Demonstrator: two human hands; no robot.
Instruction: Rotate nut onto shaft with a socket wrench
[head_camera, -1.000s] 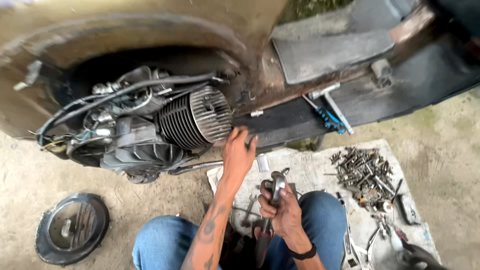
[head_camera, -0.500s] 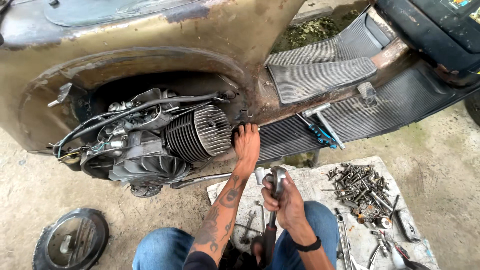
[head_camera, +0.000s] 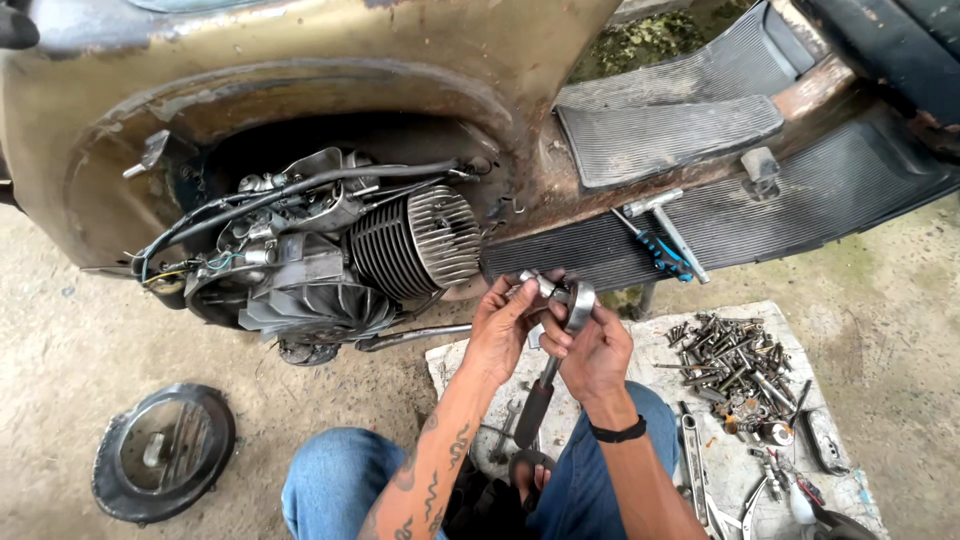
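The scooter body (head_camera: 300, 60) fills the top of your view with its side open, so the finned engine (head_camera: 330, 265) sits bare and within reach; its round cover (head_camera: 160, 465) lies off on the ground to your left, out of the way; a pale mat (head_camera: 690, 400) spreads by your right knee, there to keep the heap of bolts (head_camera: 735, 365) off the sand; now to you: your right hand (head_camera: 595, 350) is curled shut round the metal head of a long-handled wrench (head_camera: 560, 335), its dark grip hanging down between your knees; your left hand (head_camera: 500, 330) is half closed, fingertips pinching the small fitting at the wrench's top, held up near the engine where you can see it.
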